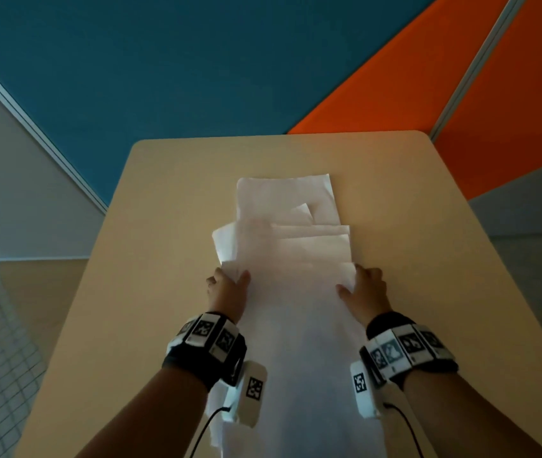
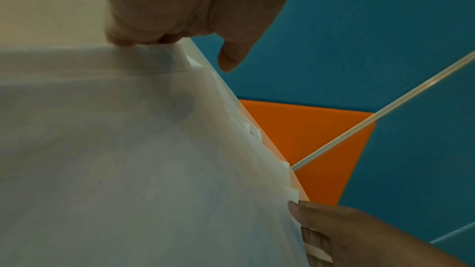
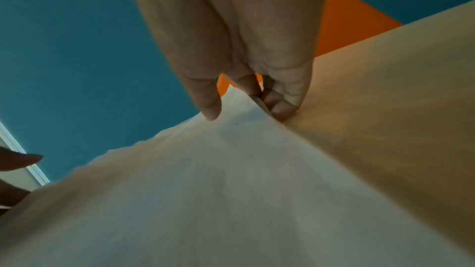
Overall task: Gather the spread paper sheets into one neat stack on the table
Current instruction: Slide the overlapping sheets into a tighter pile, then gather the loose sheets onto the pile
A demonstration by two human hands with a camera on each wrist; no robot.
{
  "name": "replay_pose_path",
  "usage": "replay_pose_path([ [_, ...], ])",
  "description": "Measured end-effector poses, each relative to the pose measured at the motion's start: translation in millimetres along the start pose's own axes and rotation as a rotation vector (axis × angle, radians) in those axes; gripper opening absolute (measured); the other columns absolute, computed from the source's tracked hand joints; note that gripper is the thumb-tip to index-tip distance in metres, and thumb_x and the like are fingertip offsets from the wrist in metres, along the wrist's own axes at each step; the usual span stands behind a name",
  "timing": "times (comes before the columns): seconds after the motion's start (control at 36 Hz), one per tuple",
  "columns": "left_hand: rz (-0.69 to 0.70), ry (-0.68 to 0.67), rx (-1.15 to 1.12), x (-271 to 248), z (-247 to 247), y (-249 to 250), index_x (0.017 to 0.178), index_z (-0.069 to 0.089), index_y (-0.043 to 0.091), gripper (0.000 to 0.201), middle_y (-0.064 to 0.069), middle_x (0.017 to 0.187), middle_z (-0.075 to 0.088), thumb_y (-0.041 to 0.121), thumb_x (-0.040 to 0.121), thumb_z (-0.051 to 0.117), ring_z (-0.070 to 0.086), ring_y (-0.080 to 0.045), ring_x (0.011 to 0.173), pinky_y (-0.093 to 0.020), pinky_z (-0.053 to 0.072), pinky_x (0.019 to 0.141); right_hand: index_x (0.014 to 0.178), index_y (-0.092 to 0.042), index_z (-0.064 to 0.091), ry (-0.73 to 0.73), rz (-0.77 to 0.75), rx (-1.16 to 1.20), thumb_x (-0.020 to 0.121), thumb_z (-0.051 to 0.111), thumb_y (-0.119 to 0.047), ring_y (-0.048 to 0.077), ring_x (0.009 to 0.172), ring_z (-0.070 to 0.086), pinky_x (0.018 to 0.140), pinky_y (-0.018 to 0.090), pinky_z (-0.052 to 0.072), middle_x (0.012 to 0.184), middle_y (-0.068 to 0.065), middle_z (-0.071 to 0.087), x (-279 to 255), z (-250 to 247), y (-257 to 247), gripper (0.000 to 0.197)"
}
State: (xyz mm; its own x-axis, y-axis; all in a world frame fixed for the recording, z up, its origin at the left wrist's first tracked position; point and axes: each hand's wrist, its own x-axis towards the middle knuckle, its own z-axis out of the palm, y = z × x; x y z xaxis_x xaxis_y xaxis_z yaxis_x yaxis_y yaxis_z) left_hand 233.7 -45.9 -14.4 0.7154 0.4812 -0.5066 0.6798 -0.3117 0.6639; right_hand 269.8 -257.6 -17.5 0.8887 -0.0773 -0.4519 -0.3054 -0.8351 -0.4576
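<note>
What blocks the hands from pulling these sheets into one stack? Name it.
Nothing visible. The left hand and right hand already grip the side edges of the paper sheets, which lie fanned along the table. No other thing shows on the tabletop around them.

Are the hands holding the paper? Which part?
Yes. The left hand pinches the paper sheets' left edge, and the right hand pinches their right edge.
</note>
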Motion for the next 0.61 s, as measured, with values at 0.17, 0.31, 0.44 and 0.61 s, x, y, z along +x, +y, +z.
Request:
replay_pose_path([
  [0.17, 0.012, 0.052, 0.014, 22, -10, 3, 0.143, 0.022, -0.009, 0.07, -0.029, 0.146, 0.029, 0.023, 0.091, 0.056, 0.03, -0.04, 0.136, -0.044, 0.026, 0.114, 0.127, 0.001, 0.044, 0.063, 0.005, 0.015, 0.088, 0.058, -0.023, 0.038, 0.125, 0.038, 0.106, 0.039, 0.033, 0.134, 0.026, 0.037, 16, -15, 14, 0.048],
  [0.31, 0.1, -0.01, 0.204, 34, -3, 28, 0.146, 0.01, -0.007, 0.08, -0.027, 0.151, 0.02, 0.028, 0.091, 0.055, 0.021, -0.04, 0.14, -0.044, 0.019, 0.116, 0.133, -0.006, 0.04, 0.024, -0.104, -0.007, 0.085, 0.061, -0.02, 0.035, 0.125, 0.038, 0.108, 0.038, 0.031, 0.136, 0.02, 0.036, 25, -10, 14, 0.055],
  [0.44, 0.527, 0.048, 0.591, 62, 5, 69, 0.15, 0.012, 0.01, 0.075, -0.009, 0.158, 0.013, 0.033, 0.09, 0.052, 0.016, -0.027, 0.145, -0.04, 0.021, 0.118, 0.131, -0.003, 0.041, 0.087, -0.181, 0.014, 0.075, 0.074, -0.017, 0.035, 0.119, 0.04, 0.101, 0.038, 0.036, 0.129, 0.022, 0.04, 38, -6, 21, 0.066],
  [0.61, 0.673, -0.177, 0.856, 117, 28, 116, 0.149, 0.018, 0.01, 0.07, -0.006, 0.158, 0.018, 0.033, 0.091, 0.052, 0.018, -0.022, 0.146, -0.04, 0.021, 0.12, 0.124, -0.003, 0.04, 0.239, -0.481, -0.137, 0.034, 0.091, -0.03, 0.023, 0.099, 0.04, 0.079, 0.044, 0.051, 0.104, 0.023, 0.064, 49, 7, 44, 0.107],
])
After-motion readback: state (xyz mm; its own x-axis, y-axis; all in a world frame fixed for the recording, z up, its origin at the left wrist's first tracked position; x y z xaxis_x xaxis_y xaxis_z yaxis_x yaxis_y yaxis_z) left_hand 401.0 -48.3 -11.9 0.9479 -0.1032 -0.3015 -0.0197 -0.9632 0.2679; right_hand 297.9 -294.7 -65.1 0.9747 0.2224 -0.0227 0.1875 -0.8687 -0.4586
